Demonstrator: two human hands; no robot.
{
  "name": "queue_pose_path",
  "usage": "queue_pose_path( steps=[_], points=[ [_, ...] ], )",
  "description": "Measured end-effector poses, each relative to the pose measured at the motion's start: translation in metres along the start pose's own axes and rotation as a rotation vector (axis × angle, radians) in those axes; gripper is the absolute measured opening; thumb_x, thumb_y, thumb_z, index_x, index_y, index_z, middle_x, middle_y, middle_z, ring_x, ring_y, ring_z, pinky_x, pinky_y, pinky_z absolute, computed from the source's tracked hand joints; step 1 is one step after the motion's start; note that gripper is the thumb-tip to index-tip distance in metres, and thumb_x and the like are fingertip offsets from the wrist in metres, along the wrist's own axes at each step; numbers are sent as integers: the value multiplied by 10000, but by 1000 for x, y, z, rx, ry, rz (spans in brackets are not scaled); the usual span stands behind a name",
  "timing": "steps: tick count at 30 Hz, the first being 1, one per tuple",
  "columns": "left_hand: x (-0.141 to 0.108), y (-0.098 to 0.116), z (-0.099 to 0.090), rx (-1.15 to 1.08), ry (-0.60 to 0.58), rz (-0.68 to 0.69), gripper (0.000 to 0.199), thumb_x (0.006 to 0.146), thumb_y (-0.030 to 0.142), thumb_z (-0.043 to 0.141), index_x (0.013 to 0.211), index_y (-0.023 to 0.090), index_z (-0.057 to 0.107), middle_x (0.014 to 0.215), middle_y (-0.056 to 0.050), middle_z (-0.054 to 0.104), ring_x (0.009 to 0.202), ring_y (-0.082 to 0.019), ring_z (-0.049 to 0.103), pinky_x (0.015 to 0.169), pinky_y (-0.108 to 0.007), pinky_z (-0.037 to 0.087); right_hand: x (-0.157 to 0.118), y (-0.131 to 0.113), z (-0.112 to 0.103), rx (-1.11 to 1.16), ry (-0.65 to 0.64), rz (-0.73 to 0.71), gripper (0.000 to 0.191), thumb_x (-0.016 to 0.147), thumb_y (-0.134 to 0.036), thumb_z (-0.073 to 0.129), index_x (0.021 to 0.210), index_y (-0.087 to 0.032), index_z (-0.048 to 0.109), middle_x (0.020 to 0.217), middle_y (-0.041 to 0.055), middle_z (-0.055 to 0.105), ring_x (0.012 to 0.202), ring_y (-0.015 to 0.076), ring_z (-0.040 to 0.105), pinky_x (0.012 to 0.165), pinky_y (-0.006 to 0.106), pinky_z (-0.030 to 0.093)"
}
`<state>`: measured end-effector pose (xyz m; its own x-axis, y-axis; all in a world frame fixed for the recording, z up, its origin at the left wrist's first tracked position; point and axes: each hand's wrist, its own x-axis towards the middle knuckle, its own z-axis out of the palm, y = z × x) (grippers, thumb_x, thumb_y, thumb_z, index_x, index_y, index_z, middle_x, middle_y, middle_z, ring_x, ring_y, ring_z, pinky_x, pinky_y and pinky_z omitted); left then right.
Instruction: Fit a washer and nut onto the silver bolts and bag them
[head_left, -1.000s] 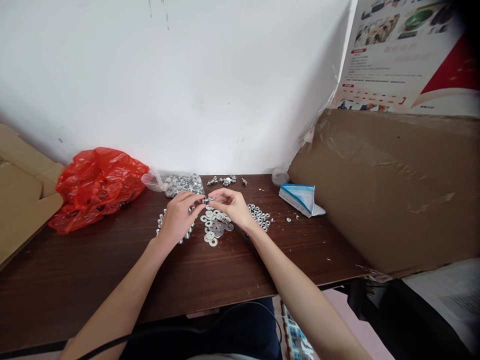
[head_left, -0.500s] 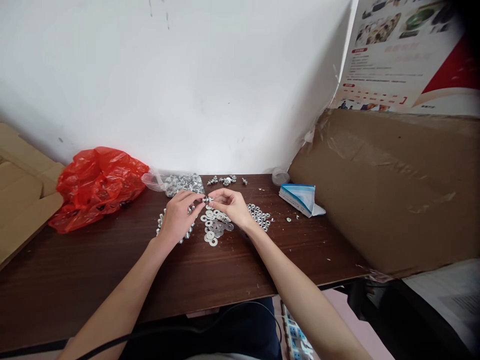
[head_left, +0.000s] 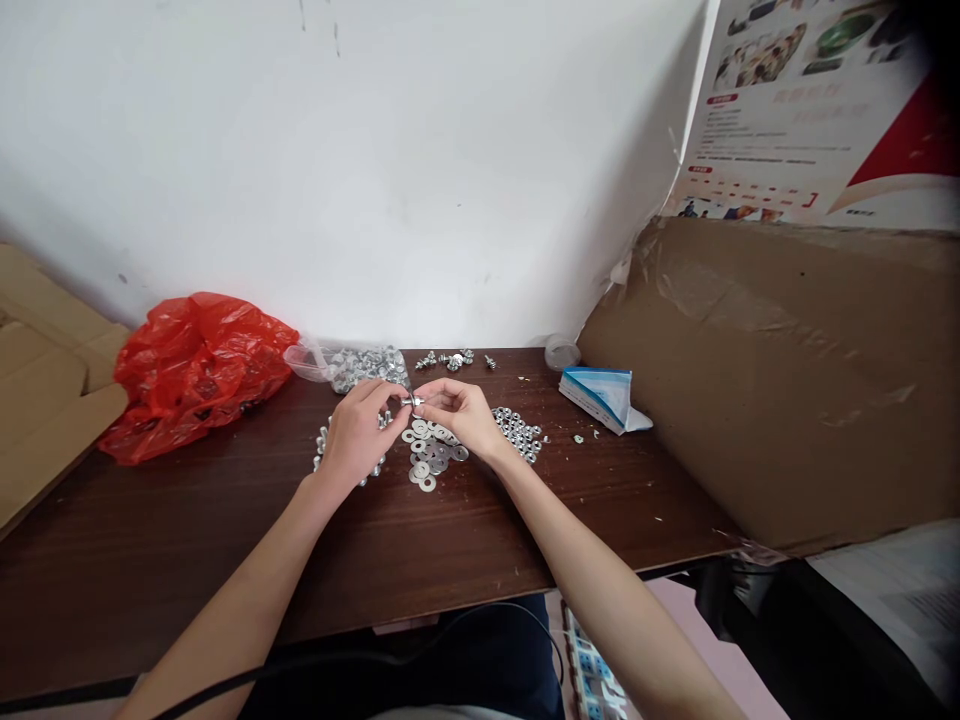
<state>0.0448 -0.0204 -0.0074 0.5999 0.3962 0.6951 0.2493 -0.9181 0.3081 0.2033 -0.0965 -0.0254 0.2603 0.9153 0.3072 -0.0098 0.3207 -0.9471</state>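
In the head view, a small metal bolt (head_left: pixel 406 402) with a washer and a nut (head_left: pixel 418 401) on it is held level between my two hands. My left hand (head_left: pixel 357 422) pinches the bolt's left end. The fingertips of my right hand (head_left: pixel 461 412) are closed at the nut end. Below lies a heap of flat washers (head_left: pixel 427 483). Loose bolts (head_left: pixel 321 442) are partly hidden under my left hand. Beyond my right wrist are several nuts (head_left: pixel 523 432). Bolts fitted with hardware (head_left: pixel 454 361) lie near the wall.
A clear bag of small metal parts (head_left: pixel 367 367) lies behind my left hand, beside a red plastic bag (head_left: pixel 199 370). At the back right are a round clear lid (head_left: pixel 561 352) and a blue-white packet (head_left: pixel 600 397). Cardboard (head_left: pixel 787 380) walls the right side.
The bolt has turned slightly between my fingers, and its nut now shows more plainly. Both hands stay in nearly the same place.
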Motion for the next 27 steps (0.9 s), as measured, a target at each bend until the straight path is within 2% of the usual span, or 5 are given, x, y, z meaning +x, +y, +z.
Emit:
queue_pose_path(
  steps=[13,17,19,24,27],
  points=[
    [1,-1,1,-68,5,49,85,863,177,546,887,185,627,806,-17,590,707,-142,551,628,-258,437,0,0,-3,-50,-16,-26,313,673,-395,797,887,-192,692,796,19,689,734,151,631,749,318,517],
    [1,1,0,-53,14,87,112,872,190,536,898,191,645,843,-36,633,775,-167,581,701,-288,464,-1,-3,-6,-183,-14,-31,390,843,-552,594,777,-176,676,736,37,672,696,155,613,701,312,495],
    [1,1,0,-49,20,94,122,876,194,532,904,190,651,859,-44,645,798,-173,589,718,-295,470,-1,-6,-7,-201,-29,-38,422,866,-572,546,780,-178,670,725,34,658,691,152,601,699,309,487],
    [1,-1,1,-46,35,85,127,887,213,533,913,187,655,846,-41,638,757,-159,584,688,-285,474,-2,-9,-6,-138,-85,-49,329,741,-472,737,917,-206,656,852,21,665,781,151,606,739,296,479],
    [1,-1,1,-38,33,107,119,890,203,538,920,192,652,863,-44,648,805,-171,592,723,-296,477,-2,-6,-6,-218,-90,-34,357,817,-540,634,774,-185,652,758,22,655,715,149,592,702,293,462]
  ],
)
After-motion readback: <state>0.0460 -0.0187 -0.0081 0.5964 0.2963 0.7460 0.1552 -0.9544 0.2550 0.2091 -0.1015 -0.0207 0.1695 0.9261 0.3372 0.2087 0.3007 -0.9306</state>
